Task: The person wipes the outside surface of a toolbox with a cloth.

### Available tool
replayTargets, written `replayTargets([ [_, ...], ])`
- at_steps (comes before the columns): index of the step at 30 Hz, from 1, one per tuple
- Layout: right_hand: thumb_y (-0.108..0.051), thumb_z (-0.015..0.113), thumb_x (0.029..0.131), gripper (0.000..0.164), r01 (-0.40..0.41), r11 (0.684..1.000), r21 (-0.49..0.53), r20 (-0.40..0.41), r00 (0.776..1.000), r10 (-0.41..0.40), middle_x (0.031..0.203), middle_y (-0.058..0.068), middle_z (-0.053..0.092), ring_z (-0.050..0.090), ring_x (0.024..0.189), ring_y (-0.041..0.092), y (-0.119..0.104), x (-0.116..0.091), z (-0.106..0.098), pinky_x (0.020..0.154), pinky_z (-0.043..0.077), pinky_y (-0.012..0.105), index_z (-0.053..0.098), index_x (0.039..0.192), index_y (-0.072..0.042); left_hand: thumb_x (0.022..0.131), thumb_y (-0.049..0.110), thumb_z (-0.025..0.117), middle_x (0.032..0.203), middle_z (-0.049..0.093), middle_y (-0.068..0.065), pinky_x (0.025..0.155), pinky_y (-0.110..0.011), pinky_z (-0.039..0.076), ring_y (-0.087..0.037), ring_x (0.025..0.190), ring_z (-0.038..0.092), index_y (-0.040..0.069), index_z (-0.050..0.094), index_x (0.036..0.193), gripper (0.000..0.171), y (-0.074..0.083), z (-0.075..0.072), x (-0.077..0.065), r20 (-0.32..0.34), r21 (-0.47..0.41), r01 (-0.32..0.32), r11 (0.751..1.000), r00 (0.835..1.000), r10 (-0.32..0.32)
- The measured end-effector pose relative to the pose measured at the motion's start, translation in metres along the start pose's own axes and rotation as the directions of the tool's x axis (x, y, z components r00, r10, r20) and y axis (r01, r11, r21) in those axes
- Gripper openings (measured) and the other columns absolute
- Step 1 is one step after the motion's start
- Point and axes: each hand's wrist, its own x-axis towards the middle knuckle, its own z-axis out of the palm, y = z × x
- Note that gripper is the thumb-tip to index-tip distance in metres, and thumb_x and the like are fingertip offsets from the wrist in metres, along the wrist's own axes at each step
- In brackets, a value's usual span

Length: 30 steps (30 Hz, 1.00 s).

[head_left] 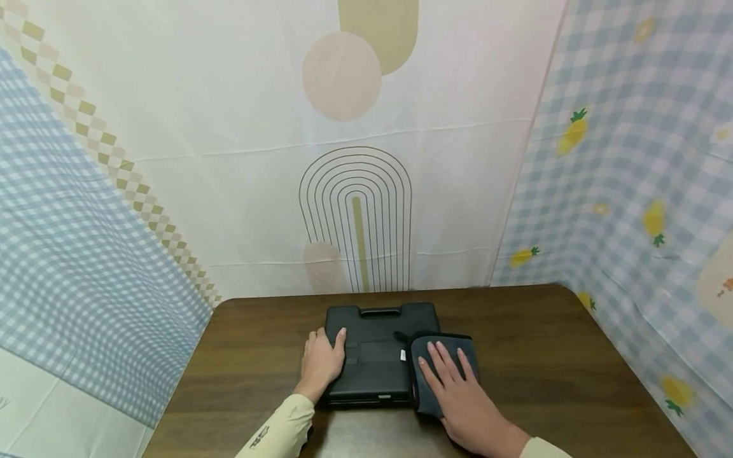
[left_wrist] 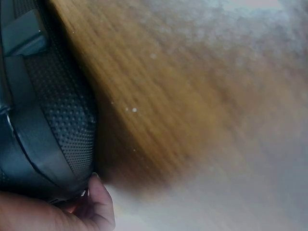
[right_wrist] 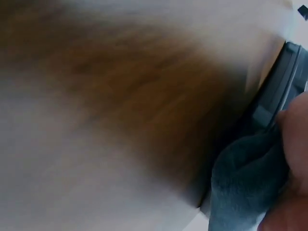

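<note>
A black hard plastic case with a built-in carry handle lies flat on the table. My left hand grips its left edge, thumb over the top face; in the left wrist view, fingers curl at the textured side of the case. Spread across the case's right part is a grey cleaning cloth with black edging and a small white tag. On this cloth my right hand rests with straight, spread fingers. The right wrist view shows the cloth draped past the case's side.
The brown wooden table extends on both sides of the case. Behind it hangs a white patterned curtain, with blue checked cloths at the left and right.
</note>
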Motion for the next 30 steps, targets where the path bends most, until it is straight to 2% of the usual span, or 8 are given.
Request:
replayTargets([
  [2,-0.036,0.086,0.088,0.115,0.065,0.995,-0.08,-0.037,0.997,-0.068,0.182,0.018,0.006,0.016,0.168,0.039,-0.004,0.004,0.002,0.127,-0.033,0.045,0.013,0.174,-0.014,0.11,0.053,0.051,0.15,0.053,-0.034,0.111,-0.066,0.048,-0.052,0.139,0.053,-0.01,0.049,0.152,0.075,-0.001,0.0,0.0,-0.003,-0.002,0.001,1.0,1.0,-0.001],
  [4,-0.039,0.084,0.089,0.112,0.117,0.983,-0.143,-0.077,0.989,-0.129,0.18,0.021,0.012,0.021,0.167,0.04,-0.01,0.008,0.004,0.128,-0.032,0.048,0.017,0.172,-0.008,0.11,0.052,0.052,0.149,0.053,-0.034,0.111,-0.065,0.048,-0.052,0.139,0.054,-0.01,0.049,0.152,0.075,-0.001,0.0,0.0,-0.006,-0.003,0.0,1.0,1.0,0.0],
  [7,-0.039,0.082,0.09,0.108,0.154,0.977,-0.146,-0.099,0.981,-0.169,0.179,0.022,0.016,0.022,0.166,0.041,-0.019,0.015,0.005,0.13,-0.028,0.049,0.019,0.172,-0.005,0.11,0.052,0.052,0.148,0.054,-0.034,0.111,-0.065,0.049,-0.052,0.138,0.054,-0.011,0.05,0.151,0.075,-0.001,0.0,0.0,-0.008,-0.003,-0.006,1.0,1.0,0.006],
  [11,-0.038,0.079,0.095,0.107,0.16,0.982,-0.098,-0.05,0.985,-0.166,0.181,0.021,0.011,0.019,0.168,0.038,-0.033,0.025,0.001,0.136,-0.001,0.058,0.013,0.173,-0.007,0.11,0.052,0.052,0.148,0.054,-0.034,0.111,-0.065,0.049,-0.052,0.138,0.055,-0.01,0.05,0.151,0.074,0.0,0.0,0.0,-0.011,-0.003,-0.01,1.0,1.0,0.01],
  [15,-0.041,0.077,0.096,0.108,0.171,0.982,-0.075,0.013,0.985,-0.17,0.181,0.019,0.008,0.017,0.168,0.037,-0.045,0.036,-0.004,0.129,0.028,0.064,0.009,0.173,-0.008,0.11,0.052,0.051,0.149,0.054,-0.034,0.112,-0.065,0.048,-0.052,0.139,0.054,-0.01,0.05,0.152,0.074,0.0,0.0,0.0,-0.013,-0.004,-0.004,1.0,1.0,0.004],
  [18,-0.048,0.072,0.1,0.104,0.165,0.985,-0.041,0.051,0.985,-0.163,0.182,0.018,0.008,0.016,0.169,0.036,-0.052,0.043,-0.005,0.129,0.029,0.064,0.009,0.173,-0.01,0.11,0.052,0.051,0.15,0.053,-0.034,0.112,-0.065,0.048,-0.052,0.139,0.054,-0.009,0.049,0.152,0.075,0.0,0.001,-0.001,-0.005,-0.001,0.0,1.0,1.0,0.0],
  [24,-0.074,0.041,0.106,0.094,0.095,0.989,0.114,0.144,0.983,-0.111,0.183,0.01,0.004,0.01,0.171,0.03,-0.054,0.049,-0.011,0.132,0.022,0.065,0.008,0.174,-0.017,0.11,0.052,0.052,0.148,0.055,-0.033,0.111,-0.065,0.049,-0.051,0.136,0.056,-0.009,0.051,0.151,0.074,-0.001,0.001,-0.001,-0.009,-0.004,-0.001,1.0,1.0,0.001],
  [30,-0.072,0.019,0.11,0.08,0.052,0.976,0.21,0.16,0.983,-0.087,0.183,0.003,0.005,0.013,0.171,0.027,-0.053,0.051,-0.015,0.131,0.025,0.064,0.012,0.174,-0.023,0.11,0.054,0.052,0.148,0.055,-0.032,0.11,-0.064,0.049,-0.05,0.136,0.056,-0.009,0.05,0.151,0.076,-0.001,0.0,0.001,-0.011,0.002,-0.005,1.0,1.0,0.005],
])
